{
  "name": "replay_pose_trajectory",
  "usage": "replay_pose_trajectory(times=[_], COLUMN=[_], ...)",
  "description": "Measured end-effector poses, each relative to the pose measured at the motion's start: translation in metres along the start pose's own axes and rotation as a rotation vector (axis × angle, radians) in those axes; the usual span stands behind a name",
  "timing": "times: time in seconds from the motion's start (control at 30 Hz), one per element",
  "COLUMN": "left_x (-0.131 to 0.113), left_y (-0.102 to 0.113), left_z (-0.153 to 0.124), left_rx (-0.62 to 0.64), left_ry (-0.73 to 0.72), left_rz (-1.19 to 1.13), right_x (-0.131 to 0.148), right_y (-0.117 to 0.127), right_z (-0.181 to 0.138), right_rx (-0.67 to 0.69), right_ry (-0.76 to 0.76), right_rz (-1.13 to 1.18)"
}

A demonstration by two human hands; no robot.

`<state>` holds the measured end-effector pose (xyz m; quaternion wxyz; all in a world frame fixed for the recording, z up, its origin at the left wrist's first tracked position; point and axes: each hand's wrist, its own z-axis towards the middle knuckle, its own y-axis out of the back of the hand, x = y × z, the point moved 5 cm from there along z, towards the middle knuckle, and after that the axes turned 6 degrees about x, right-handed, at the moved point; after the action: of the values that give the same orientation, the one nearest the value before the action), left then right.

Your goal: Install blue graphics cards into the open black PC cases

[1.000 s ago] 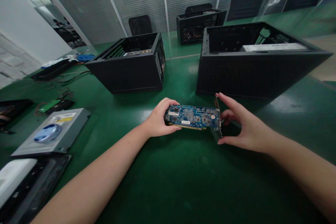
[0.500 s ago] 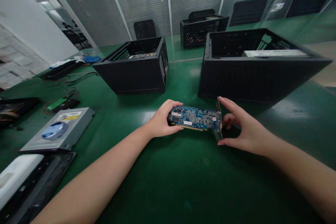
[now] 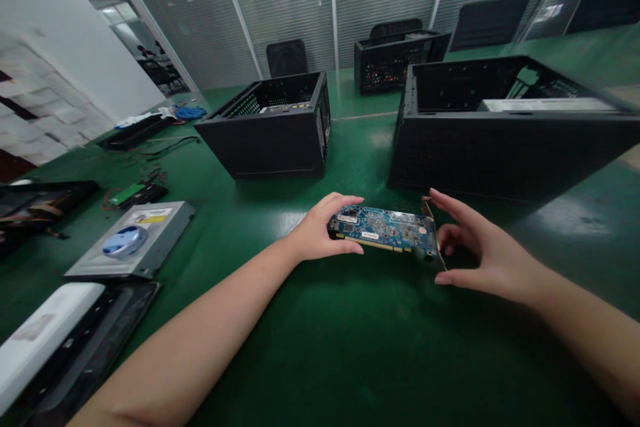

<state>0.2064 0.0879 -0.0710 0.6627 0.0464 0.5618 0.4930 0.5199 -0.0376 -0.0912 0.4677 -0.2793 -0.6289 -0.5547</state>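
A blue graphics card is held up between my two hands, over the green table. Its circuit side faces me, and the gold edge contacts run along the lower edge. My left hand grips the card's left end, thumb below and fingers above. At the other end, my right hand spans the metal bracket, with a fingertip at its top and the thumb at its bottom. The far side of the card is hidden.
Two open black computer cases stand ahead, and another case sits farther back. On the left lie an optical drive with a blue-white roll on it, a white-and-black panel, a green circuit board and cables.
The view has shifted slightly left, so everything appears farther right. The graphics card tilts a little more, its bracket end lower. Both hands keep their hold.
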Motion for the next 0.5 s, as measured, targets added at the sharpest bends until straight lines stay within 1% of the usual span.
replay_pose_trajectory(times=[0.17, 0.3, 0.5], left_x=[-0.0001, 0.0019, 0.0023], left_y=[-0.0005, -0.0009, -0.0011], left_z=[0.0007, 0.0005, 0.0001], left_rx=[0.015, 0.018, 0.020], left_ry=[0.032, 0.066, 0.038], left_rz=[-0.032, -0.056, -0.034], right_x=[-0.0022, -0.0018, -0.0007], right_y=[0.0024, 0.0023, 0.0022], right_z=[-0.0022, -0.0009, 0.0009], right_rx=[-0.022, -0.006, 0.033], right_ry=[0.026, 0.019, -0.009], right_rz=[0.029, 0.046, 0.044])
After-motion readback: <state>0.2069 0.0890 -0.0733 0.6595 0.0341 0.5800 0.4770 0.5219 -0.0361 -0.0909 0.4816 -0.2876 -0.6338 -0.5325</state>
